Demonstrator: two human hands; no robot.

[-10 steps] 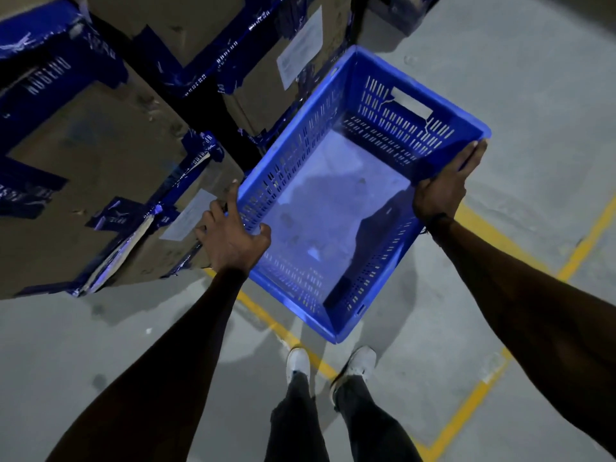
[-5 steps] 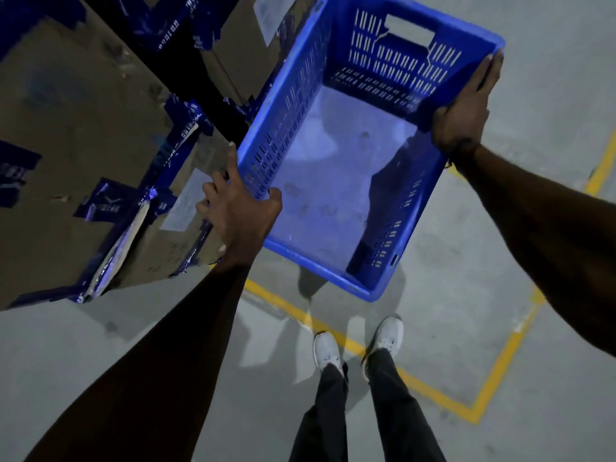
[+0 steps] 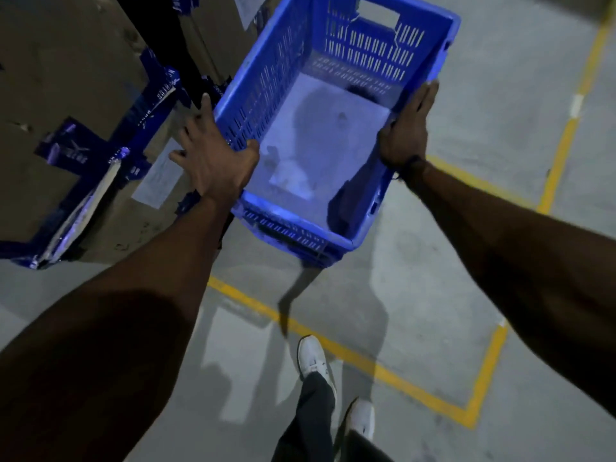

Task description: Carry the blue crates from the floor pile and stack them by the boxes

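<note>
An empty blue slotted crate (image 3: 350, 38) hangs between my hands, close beside the cardboard boxes (image 3: 66, 95) on its left. My left hand (image 3: 213, 151) holds the crate's left rim, thumb hooked over the edge into the crate and fingers spread down the outer wall. On the right rim lies my right hand (image 3: 408, 128), fingers straight along the edge. Under the crate's near end more blue slotted wall (image 3: 286, 233) shows; I cannot tell whether it belongs to a second crate below.
The tall boxes, bound with blue tape (image 3: 153, 95) and bearing white labels, fill the left side. Yellow floor lines (image 3: 366, 365) cross the grey concrete. My white shoes (image 3: 313, 358) stand below the crate.
The crate has come down and nearer to me beside the boxes. My right hand has slid from the far corner to the middle of the right rim; my left fingers have spread.
</note>
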